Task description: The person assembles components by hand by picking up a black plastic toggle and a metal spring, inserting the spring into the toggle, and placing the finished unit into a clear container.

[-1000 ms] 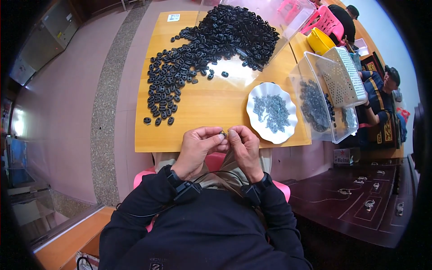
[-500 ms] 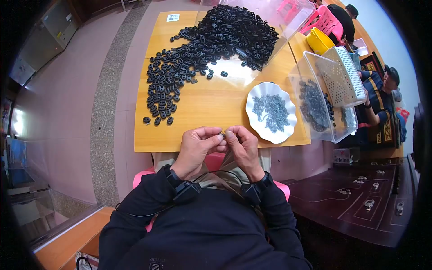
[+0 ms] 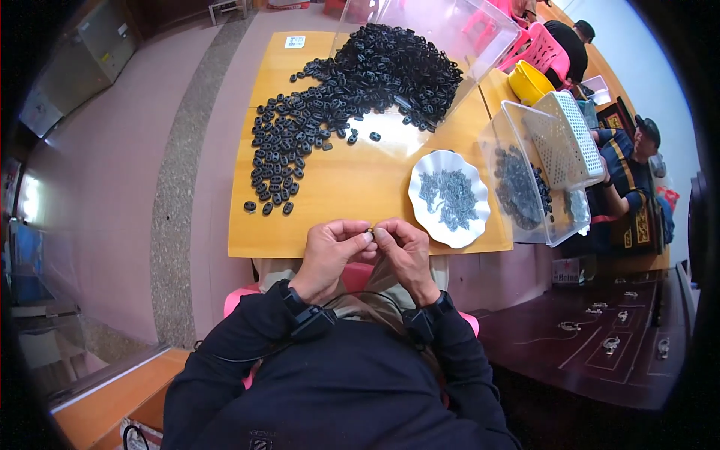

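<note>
My left hand (image 3: 328,253) and my right hand (image 3: 405,253) meet just over the table's near edge, thumbs and forefingers pinched together. Between the fingertips is a tiny dark thing, mostly covered and too small to name. Left of centre, black oval pieces with two holes (image 3: 279,154) lie scattered on the table, spreading from a large heap of the same pieces (image 3: 397,71) farther back. A white plate with a wavy rim (image 3: 459,239) stands right of my right hand. On it lie many small, clear-looking grey pieces (image 3: 450,199).
The heap lies partly in a clear plastic bin (image 3: 480,34) on the wooden table (image 3: 330,202). At right stand another clear bin (image 3: 551,232) with dark pieces, a white perforated basket (image 3: 574,139) and a yellow bowl (image 3: 530,82). A co-worker (image 3: 630,161) sits beyond the basket.
The view has tipped slightly, so the table and its things sit a little lower in the picture. My hands keep the same pinch, with only slight finger movement.
</note>
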Tool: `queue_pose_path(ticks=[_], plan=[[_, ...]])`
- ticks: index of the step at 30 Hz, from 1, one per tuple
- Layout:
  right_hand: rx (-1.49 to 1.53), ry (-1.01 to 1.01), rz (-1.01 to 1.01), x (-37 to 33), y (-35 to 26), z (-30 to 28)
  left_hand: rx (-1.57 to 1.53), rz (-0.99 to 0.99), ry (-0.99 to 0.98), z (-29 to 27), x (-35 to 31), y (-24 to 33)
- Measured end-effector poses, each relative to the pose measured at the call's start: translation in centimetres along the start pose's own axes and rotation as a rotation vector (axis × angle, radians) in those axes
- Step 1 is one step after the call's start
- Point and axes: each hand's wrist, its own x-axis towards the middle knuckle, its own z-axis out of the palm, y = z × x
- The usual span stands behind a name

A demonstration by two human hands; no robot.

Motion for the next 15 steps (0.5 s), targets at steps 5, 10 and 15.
queue_pose_path(ticks=[5,10,15], plan=[[0.190,0.029,0.003,0.1,0.9,0.0,-0.022,0.035,-0.018,0.2,0.1,0.2],[0.259,0.072,0.050,0.7,-0.5,0.0,-0.050,0.040,-0.014,0.1,0.1,0.6],[0.123,0.087,-0.016,3.2,-3.2,-0.3,-0.123,0.044,0.034,-0.3,0.5,1.3]])
